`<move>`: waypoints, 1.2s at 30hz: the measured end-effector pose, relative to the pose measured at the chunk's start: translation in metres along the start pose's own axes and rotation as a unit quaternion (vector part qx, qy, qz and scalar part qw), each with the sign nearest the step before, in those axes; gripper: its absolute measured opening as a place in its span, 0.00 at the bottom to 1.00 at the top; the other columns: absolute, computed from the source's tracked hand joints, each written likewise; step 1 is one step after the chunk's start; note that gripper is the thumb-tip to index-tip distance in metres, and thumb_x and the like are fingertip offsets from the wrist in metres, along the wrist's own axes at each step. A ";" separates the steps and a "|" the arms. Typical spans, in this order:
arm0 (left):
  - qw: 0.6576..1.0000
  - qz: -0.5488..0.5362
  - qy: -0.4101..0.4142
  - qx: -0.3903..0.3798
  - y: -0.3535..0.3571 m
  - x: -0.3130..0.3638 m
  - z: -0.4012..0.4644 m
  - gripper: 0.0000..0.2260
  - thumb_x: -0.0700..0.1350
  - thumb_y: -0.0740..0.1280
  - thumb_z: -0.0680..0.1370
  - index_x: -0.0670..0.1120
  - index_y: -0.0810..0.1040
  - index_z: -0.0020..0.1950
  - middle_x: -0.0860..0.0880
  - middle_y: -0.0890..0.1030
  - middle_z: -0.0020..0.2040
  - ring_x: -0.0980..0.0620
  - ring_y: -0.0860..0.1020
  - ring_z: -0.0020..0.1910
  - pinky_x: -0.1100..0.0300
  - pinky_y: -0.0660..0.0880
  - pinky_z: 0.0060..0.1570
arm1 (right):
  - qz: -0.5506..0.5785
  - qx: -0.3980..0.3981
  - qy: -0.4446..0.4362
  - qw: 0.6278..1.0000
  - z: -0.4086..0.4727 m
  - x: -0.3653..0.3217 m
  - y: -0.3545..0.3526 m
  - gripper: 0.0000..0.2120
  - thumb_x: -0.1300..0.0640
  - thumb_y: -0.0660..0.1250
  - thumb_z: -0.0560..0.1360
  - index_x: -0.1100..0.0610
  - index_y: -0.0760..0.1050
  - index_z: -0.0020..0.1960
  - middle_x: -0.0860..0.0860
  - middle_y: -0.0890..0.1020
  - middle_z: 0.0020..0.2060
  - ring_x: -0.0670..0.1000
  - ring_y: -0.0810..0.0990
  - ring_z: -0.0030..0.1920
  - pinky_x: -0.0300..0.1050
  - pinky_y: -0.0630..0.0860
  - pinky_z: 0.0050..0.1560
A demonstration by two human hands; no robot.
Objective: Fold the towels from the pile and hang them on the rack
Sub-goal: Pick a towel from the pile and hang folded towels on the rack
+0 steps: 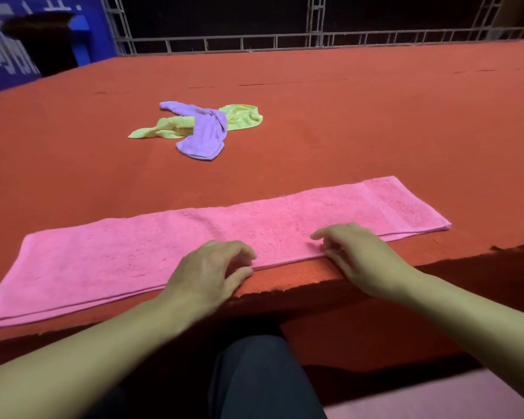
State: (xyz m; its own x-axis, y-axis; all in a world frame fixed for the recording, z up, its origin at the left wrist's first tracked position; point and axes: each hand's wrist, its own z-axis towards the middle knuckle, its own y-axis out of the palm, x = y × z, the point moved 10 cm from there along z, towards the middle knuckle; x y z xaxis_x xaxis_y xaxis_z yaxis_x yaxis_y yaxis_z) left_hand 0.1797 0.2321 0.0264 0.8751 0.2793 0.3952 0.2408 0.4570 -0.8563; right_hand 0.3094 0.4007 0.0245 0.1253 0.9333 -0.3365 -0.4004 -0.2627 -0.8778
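pink towel [170, 255] folded into a long strip along table [345, 116] near edge | left hand [209, 267], right hand [357, 255] rest on its near hem, fingers loosely curled, gripping nothing | risk: layers slip askew or strip slides off edge if pulled | purple towel [203, 137] and yellow towel [242, 116] wait mid-table

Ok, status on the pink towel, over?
Left hand and right hand both open, resting on pink towel near edge. Towel folded lengthwise, flat. Purple towel and yellow towel unfolded behind. Nothing blocking.
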 end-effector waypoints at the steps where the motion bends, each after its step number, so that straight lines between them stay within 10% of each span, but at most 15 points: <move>1: 1.000 -0.011 0.007 0.004 0.000 0.000 -0.002 0.09 0.47 0.73 0.75 0.56 0.80 0.54 0.71 0.70 0.39 0.67 0.72 0.42 0.67 0.70 0.47 | -0.013 -0.008 -0.009 1.000 -0.001 -0.002 0.002 0.13 0.60 0.64 0.78 0.50 0.76 0.62 0.39 0.76 0.44 0.48 0.75 0.48 0.53 0.75 0.51; 25: 0.997 0.019 -0.011 0.073 -0.052 -0.066 -0.067 0.09 0.45 0.73 0.75 0.54 0.80 0.54 0.67 0.73 0.43 0.60 0.72 0.45 0.66 0.70 0.44 | 0.022 -0.026 -0.073 0.997 0.051 -0.114 0.050 0.14 0.49 0.63 0.74 0.45 0.77 0.58 0.38 0.78 0.43 0.45 0.74 0.45 0.49 0.75 0.49; 36: 0.972 0.061 -0.140 0.176 -0.160 -0.178 -0.166 0.09 0.47 0.73 0.74 0.57 0.79 0.51 0.68 0.77 0.47 0.63 0.74 0.47 0.69 0.71 0.50 | 0.139 -0.048 -0.154 0.977 0.176 -0.280 0.142 0.13 0.55 0.66 0.76 0.47 0.76 0.59 0.34 0.75 0.38 0.44 0.73 0.43 0.41 0.67 0.45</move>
State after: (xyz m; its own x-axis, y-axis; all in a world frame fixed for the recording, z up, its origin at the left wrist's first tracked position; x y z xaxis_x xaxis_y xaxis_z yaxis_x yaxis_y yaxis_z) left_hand 0.0550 -0.0312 0.0380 0.7272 0.5463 0.4156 -0.0590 0.6530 -0.7551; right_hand 0.0582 0.1450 0.0543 -0.2613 0.8480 -0.4611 -0.2916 -0.5248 -0.7997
